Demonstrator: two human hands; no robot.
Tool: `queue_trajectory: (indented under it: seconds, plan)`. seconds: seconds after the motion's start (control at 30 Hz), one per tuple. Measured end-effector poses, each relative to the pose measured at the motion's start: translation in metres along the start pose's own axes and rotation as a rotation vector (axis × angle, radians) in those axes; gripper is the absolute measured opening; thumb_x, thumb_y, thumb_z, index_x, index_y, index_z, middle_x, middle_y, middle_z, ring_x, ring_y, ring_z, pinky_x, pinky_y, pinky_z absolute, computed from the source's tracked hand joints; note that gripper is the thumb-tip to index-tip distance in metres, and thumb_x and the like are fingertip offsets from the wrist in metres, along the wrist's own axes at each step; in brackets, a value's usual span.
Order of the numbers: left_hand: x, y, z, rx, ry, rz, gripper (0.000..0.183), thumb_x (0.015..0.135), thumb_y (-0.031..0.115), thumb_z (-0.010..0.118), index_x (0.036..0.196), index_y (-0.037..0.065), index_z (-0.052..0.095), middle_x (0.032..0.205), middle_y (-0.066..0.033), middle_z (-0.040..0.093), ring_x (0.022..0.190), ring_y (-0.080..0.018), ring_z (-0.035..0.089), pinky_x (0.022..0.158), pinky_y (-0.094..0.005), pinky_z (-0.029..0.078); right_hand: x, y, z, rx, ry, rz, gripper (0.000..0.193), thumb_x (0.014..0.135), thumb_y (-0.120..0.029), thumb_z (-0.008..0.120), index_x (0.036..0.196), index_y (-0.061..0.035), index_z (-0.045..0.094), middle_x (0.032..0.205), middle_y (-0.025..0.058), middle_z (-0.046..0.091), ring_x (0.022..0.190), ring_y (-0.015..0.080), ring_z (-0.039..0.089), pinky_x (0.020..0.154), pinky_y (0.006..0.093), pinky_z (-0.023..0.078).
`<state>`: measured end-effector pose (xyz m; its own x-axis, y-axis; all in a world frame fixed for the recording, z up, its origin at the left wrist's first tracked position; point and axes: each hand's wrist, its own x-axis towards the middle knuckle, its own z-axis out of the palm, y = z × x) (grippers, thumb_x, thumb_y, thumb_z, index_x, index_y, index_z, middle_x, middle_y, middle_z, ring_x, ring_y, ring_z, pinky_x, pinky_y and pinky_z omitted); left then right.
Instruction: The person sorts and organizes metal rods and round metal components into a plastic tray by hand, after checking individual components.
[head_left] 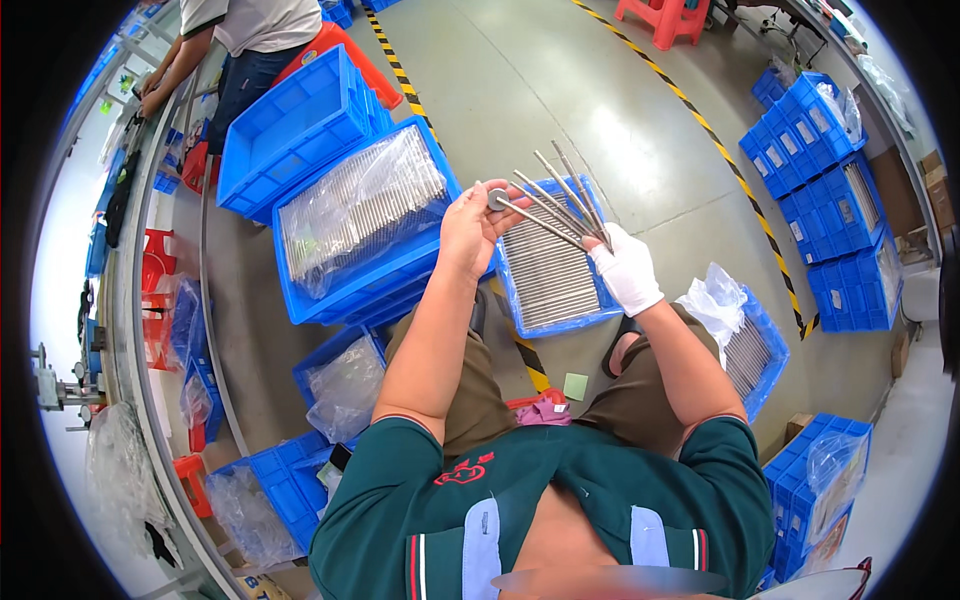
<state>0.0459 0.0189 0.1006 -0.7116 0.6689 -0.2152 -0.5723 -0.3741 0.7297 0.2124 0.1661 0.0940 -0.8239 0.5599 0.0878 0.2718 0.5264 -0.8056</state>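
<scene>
My right hand, in a white glove, grips the lower ends of several thin metal rods that fan out up and to the left. My bare left hand pinches the round head of one rod at the left end of the fan. Both hands hover above a blue crate packed with rows of the same rods, on the floor in front of my knees.
A larger blue crate of rods under clear plastic stands to the left, with an empty blue crate behind it. Another crate with a plastic bag is at my right. Stacked blue crates line the far right. Another person works at a bench, upper left.
</scene>
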Motion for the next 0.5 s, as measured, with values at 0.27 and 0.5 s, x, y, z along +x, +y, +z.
queue_trajectory:
  seconds: [0.27,0.5]
  plan:
    - [0.003,-0.001,-0.012,0.005,-0.010,0.017,0.024,0.093,0.010,0.042,0.106,-0.008,0.052,0.102,-0.0171,0.058,0.097,-0.0262,0.058,0.087,-0.0364,0.048,-0.001,-0.006,-0.003,-0.060,-0.019,0.003,0.020,0.084,-0.027,0.054,0.086,-0.0067,0.056,0.072,0.0168,0.059,0.069,0.0356,0.058,0.060,0.0409,0.044]
    - [0.000,0.002,-0.015,0.114,-0.086,0.065,0.018,0.090,0.004,0.048,0.104,-0.005,0.054,0.102,-0.0135,0.059,0.098,-0.0206,0.057,0.087,-0.0307,0.046,-0.003,-0.011,-0.003,-0.141,0.016,-0.035,0.019,0.084,-0.027,0.055,0.086,-0.0077,0.056,0.071,0.0158,0.059,0.068,0.0350,0.058,0.059,0.0413,0.044]
